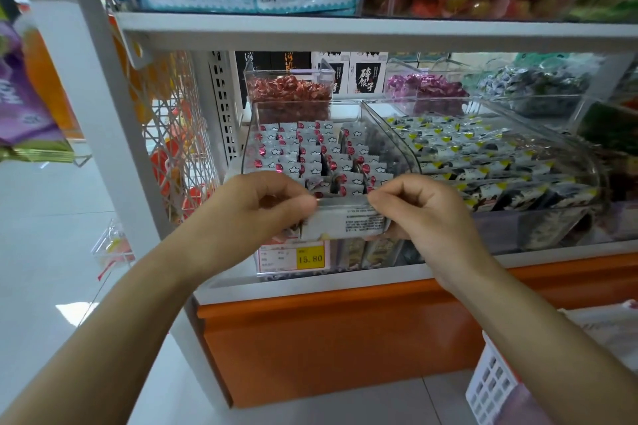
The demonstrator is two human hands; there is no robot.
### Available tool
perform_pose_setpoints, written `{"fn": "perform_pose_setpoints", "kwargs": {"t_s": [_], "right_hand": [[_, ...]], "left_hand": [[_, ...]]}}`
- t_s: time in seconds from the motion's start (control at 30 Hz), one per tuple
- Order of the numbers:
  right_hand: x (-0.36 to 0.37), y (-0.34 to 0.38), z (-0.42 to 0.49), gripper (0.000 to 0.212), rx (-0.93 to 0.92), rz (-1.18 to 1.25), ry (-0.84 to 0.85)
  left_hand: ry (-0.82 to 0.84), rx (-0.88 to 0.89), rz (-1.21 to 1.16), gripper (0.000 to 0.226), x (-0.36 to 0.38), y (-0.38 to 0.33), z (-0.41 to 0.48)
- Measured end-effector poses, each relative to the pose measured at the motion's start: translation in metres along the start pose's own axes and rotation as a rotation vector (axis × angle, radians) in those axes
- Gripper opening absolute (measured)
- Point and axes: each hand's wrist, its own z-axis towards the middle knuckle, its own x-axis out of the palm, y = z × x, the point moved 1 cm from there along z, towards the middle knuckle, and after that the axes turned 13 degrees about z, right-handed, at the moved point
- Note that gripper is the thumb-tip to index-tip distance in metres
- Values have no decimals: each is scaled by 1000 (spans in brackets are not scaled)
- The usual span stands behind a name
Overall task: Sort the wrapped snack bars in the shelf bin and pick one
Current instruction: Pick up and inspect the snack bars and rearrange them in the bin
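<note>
Bar [348, 221] position? (ops)
One bar, just in front of the bin's [250, 134] front rim, stretched between two hands. Left hand [266, 207] pinches its left end, right hand [426, 214] its right end. (dev)
Text? (ops)
Small print on wrapper, unreadable. Price tag [310, 258] below: 15.80. In bin, more bars [310, 148]: dozens, probably; can't count exactly. (dev)
</note>
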Motion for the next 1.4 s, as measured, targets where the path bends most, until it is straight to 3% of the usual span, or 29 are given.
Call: {"fn": "perform_pose_setpoints", "kwargs": {"t_s": [0.07, 0.23, 0.3, 0.43, 0.53, 0.67, 0.77, 0.87, 1.0, 1.17, 1.3, 1.4], "right_hand": [[-2, 1, 2, 16, 67, 94, -5], [-14, 8, 13, 15, 293, 152, 133], [-20, 10, 17, 7, 331, 167, 186], [-25, 9, 19, 12, 363, 196, 255], [-23, 2, 19, 13, 340, 228, 204], [-14, -1, 16, 31, 239, 394, 184], [-4, -3, 13, 43, 48, 99, 141], [5, -2, 15, 31, -86, 16, 24], [1, 0, 21, 17, -148, 17, -188], [-2, -1, 25, 19, -127, -13, -219], [1, -1, 28, 17, -110, -5, -209], [5, 1, 31, 12, -132, -60, -198]], "left_hand": [[17, 10, 18, 40, 2, 0, 0], [5, 16, -18, 24, 3, 2, 1], [18, 26, -22, 20, 5, 0, 1], [21, 27, -20, 12, 7, 0, 2], [-15, 20, 19, 16, 8, 1, 2], [-229, -43, 52, 12, 10, 4, 6], [-344, -91, -12, 17, 12, 2, 8], [-373, -90, -42, 24, 13, -1, 8], [-454, -7, 427, 32, 8, 6, 8], [-213, 74, 969, 47, 23, 10, 5], [-76, -13, 1128, 78, 30, 14, 6], [-72, -15, 1110, 80, 31, 17, 5]]}}
